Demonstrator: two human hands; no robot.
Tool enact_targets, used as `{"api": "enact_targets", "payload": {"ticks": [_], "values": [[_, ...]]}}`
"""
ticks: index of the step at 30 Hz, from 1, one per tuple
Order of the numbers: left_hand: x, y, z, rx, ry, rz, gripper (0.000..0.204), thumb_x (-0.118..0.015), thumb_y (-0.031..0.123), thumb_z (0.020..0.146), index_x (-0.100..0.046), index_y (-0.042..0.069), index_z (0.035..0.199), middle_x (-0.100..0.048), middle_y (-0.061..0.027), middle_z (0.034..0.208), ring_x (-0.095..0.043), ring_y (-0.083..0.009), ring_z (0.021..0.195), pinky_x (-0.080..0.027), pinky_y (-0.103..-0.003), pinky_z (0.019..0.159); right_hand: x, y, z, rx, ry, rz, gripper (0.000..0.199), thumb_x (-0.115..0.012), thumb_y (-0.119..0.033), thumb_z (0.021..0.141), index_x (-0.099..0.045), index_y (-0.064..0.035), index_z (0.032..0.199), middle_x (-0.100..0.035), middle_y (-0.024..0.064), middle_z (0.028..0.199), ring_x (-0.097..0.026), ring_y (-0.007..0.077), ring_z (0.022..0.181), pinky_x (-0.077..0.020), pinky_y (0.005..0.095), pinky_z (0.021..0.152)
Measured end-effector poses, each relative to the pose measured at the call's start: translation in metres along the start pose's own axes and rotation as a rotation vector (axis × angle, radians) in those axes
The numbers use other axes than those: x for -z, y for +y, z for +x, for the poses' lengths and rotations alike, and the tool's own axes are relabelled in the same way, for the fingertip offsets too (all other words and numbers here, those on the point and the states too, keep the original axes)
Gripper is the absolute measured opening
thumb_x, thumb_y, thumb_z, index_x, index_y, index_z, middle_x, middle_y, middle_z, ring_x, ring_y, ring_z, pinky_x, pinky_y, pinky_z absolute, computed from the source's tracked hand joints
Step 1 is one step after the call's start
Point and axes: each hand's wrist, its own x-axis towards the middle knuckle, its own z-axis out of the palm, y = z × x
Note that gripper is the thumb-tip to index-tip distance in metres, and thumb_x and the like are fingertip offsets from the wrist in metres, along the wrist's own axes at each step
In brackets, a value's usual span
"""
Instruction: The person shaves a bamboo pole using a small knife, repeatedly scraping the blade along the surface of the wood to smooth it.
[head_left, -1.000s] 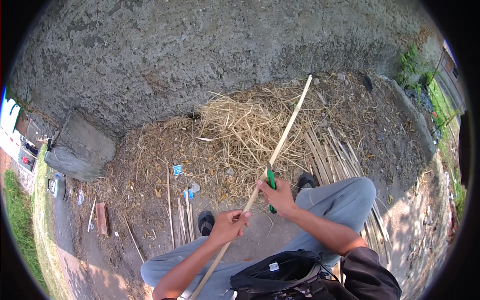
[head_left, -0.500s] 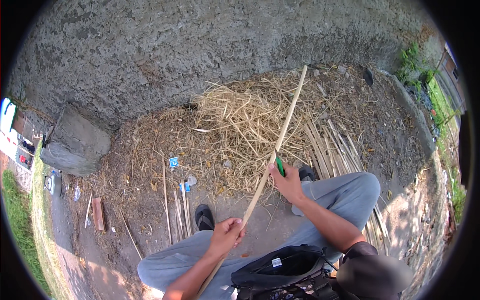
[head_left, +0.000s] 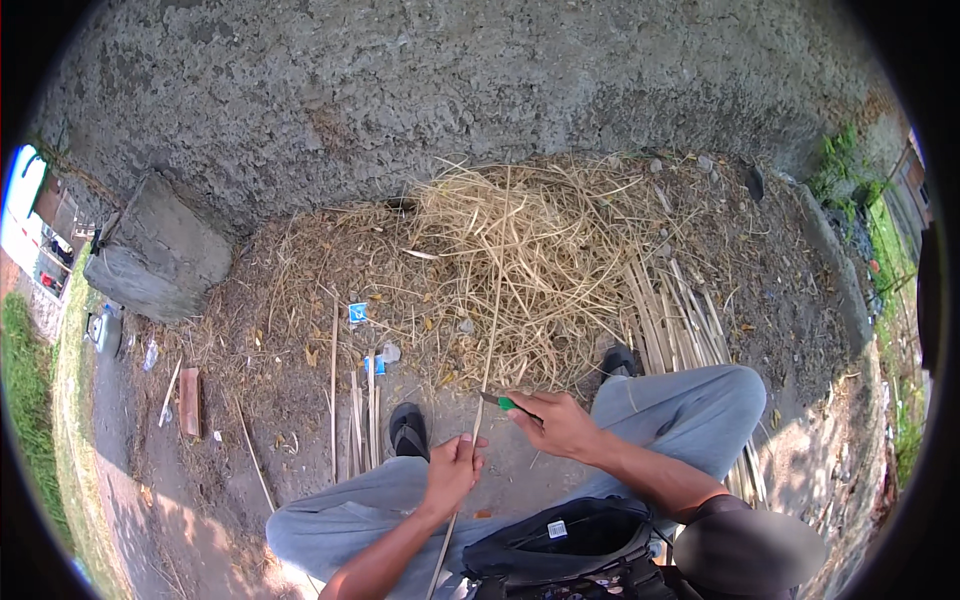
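My left hand [head_left: 452, 474] pinches a long, pale bamboo strip [head_left: 497, 290], which runs from beside the bag at my lap up over the heap of shavings. Seen at this angle, the strip looks very thin. In my right hand [head_left: 558, 426] is a green-handled knife [head_left: 507, 403]. Its short dark blade points left and lies at the strip, just above my left fingers; whether it cuts in cannot be made out. The heap of pale curled shavings [head_left: 530, 260] spreads on the ground beyond both hands.
Several split strips [head_left: 672, 315] lie to the right, and more strips [head_left: 357, 425] lie left of my sandalled foot [head_left: 408, 430]. An open black bag [head_left: 560, 540] rests at my lap. A rough wall [head_left: 420, 90] closes the far side, with a concrete block [head_left: 165, 255] at left.
My right hand and the knife have come down and left along the strip, close to my left hand. The strip has swung from a right-leaning slant to nearly upright and is turned edge-on.
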Motion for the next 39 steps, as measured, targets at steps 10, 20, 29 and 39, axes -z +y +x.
{"api": "enact_targets", "payload": {"ticks": [10,20,29,39], "values": [[-0.005,0.010,-0.008,-0.149,0.032,0.121,0.033,-0.048,0.025,0.106,-0.066,-0.002,0.099,-0.053,0.0021,0.064,-0.045,-0.0043,0.049,-0.035,-0.024,0.044,-0.001,0.001,-0.003,-0.019,0.010,0.021,0.034,-0.065,-0.026,0.094,-0.065,-0.0092,0.124,-0.071,0.0169,0.092,-0.069,0.0383,0.072,-0.0562,0.0449,0.063],[-0.009,-0.006,-0.005,-0.249,-0.020,0.230,0.033,-0.040,0.025,0.109,-0.056,0.002,0.092,-0.049,0.0023,0.065,-0.043,-0.0043,0.054,-0.036,-0.024,0.050,0.005,-0.001,-0.004,0.130,0.102,-0.001,0.026,-0.075,-0.027,0.087,-0.076,-0.0086,0.105,-0.074,0.0113,0.086,-0.070,0.0285,0.062,-0.0556,0.0359,0.053],[-0.022,0.016,-0.030,-0.378,0.151,0.701,0.025,-0.044,0.019,0.104,-0.059,-0.001,0.099,-0.064,-0.0263,0.073,-0.064,-0.0462,0.067,-0.049,-0.051,0.059,0.003,-0.006,-0.005,0.133,0.223,-0.070,0.025,-0.080,-0.021,0.082,-0.076,-0.0068,0.103,-0.073,0.0086,0.081,-0.064,0.0209,0.051,-0.0499,0.0309,0.046],[-0.018,0.023,-0.038,-0.412,0.108,0.737,0.027,-0.045,0.020,0.105,-0.059,-0.002,0.099,-0.063,-0.0261,0.071,-0.065,-0.0454,0.065,-0.047,-0.051,0.057,0.009,0.005,0.008,0.148,0.347,-0.088,0.023,-0.081,-0.025,0.080,-0.077,-0.0121,0.099,-0.072,0.0061,0.075,-0.066,0.0250,0.053,-0.0501,0.0347,0.044]]}}
